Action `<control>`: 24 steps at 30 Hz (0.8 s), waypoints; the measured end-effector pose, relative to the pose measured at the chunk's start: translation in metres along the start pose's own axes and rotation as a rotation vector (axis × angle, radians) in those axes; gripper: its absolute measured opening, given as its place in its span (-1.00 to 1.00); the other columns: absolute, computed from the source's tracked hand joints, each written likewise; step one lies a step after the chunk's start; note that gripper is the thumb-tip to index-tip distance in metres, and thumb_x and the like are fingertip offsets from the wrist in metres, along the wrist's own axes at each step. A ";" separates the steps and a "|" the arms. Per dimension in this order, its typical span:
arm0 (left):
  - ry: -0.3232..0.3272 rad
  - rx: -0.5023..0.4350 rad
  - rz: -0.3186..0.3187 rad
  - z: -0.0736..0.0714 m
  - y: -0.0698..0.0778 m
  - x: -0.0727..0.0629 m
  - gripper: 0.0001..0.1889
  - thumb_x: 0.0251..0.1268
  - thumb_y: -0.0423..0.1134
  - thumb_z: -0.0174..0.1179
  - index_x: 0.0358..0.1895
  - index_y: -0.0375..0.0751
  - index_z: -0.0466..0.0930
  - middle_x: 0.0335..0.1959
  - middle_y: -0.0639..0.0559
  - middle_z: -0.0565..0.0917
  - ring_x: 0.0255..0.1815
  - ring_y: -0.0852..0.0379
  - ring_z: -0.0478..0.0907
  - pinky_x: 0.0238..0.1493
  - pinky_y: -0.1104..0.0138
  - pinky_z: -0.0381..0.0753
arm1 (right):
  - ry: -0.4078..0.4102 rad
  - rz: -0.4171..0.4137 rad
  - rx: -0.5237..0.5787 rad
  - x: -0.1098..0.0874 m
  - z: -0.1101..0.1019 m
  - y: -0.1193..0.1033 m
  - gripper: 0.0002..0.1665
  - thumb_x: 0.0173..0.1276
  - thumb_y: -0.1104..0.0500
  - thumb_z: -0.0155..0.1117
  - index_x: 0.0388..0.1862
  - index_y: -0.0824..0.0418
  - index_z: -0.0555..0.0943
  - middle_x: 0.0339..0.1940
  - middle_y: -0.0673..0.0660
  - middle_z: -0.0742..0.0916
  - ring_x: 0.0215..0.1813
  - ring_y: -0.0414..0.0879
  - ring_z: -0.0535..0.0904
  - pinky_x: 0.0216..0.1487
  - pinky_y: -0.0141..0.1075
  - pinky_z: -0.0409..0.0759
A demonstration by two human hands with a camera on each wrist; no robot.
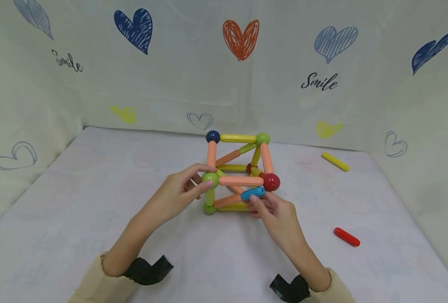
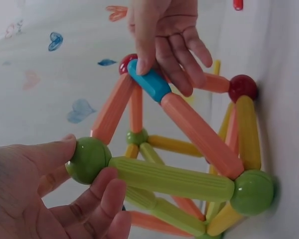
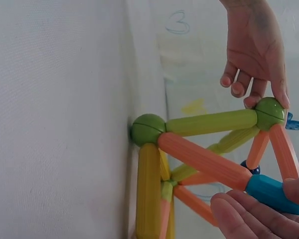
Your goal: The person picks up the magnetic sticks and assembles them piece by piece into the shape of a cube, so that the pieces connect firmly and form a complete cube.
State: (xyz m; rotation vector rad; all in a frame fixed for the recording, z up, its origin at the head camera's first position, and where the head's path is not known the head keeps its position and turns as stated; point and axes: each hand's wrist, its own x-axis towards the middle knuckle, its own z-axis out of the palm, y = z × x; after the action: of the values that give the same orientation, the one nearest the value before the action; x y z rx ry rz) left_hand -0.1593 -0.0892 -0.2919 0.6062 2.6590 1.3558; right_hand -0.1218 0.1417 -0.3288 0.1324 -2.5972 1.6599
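A cube-like frame of colored magnetic rods and balls stands on the table, its top front bar an orange rod. My left hand pinches the green ball at its upper front left corner. With thumb and fingers, my right hand pinches a short blue rod. That blue rod joins end to end with an orange rod rising diagonally from the lower green ball. Its upper end lies by the red ball; whether they touch I cannot tell.
On the right of the white table lie a yellow rod toward the back and a red rod nearer the front. A white curtain printed with hearts hangs behind the table.
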 end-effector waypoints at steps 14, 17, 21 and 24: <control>-0.006 -0.005 0.025 0.002 -0.001 0.000 -0.65 0.31 -0.06 0.10 0.14 0.06 0.44 -0.33 -0.05 0.60 -0.47 0.19 0.51 -0.45 0.31 0.49 | -0.008 0.060 0.067 0.005 -0.001 0.006 -0.68 0.35 0.05 0.16 -0.09 0.26 0.60 -0.24 0.17 0.76 -0.22 0.03 0.72 -0.28 -0.36 0.64; -0.007 -0.011 0.027 0.003 0.000 0.000 -0.66 0.31 -0.07 0.10 0.13 0.06 0.44 -0.33 -0.04 0.60 -0.47 0.19 0.51 -0.45 0.32 0.50 | -0.008 0.045 0.084 0.006 -0.002 0.007 -0.64 0.35 0.02 0.15 -0.08 0.28 0.60 -0.23 0.18 0.76 -0.21 0.02 0.72 -0.29 -0.35 0.65; -0.007 -0.011 0.031 0.004 0.001 0.001 -0.66 0.32 -0.07 0.10 0.14 0.04 0.44 -0.32 -0.04 0.60 -0.47 0.19 0.51 -0.45 0.32 0.50 | -0.005 0.044 0.089 0.007 -0.003 0.008 -0.62 0.34 -0.01 0.15 -0.09 0.28 0.61 -0.24 0.18 0.76 -0.22 -0.02 0.72 -0.31 -0.36 0.64; -0.006 -0.009 0.031 0.005 0.001 0.000 -0.65 0.32 -0.06 0.09 0.14 0.02 0.44 -0.31 -0.03 0.60 -0.46 0.20 0.52 -0.44 0.31 0.51 | -0.011 0.049 0.088 0.007 -0.004 0.009 -0.62 0.34 -0.01 0.16 -0.12 0.29 0.62 -0.28 0.18 0.77 -0.25 -0.03 0.73 -0.33 -0.36 0.65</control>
State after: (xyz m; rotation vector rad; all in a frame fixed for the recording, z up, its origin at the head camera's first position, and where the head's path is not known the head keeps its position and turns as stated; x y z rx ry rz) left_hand -0.1581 -0.0849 -0.2939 0.6525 2.6483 1.3716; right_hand -0.1301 0.1489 -0.3342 0.0825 -2.5558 1.7954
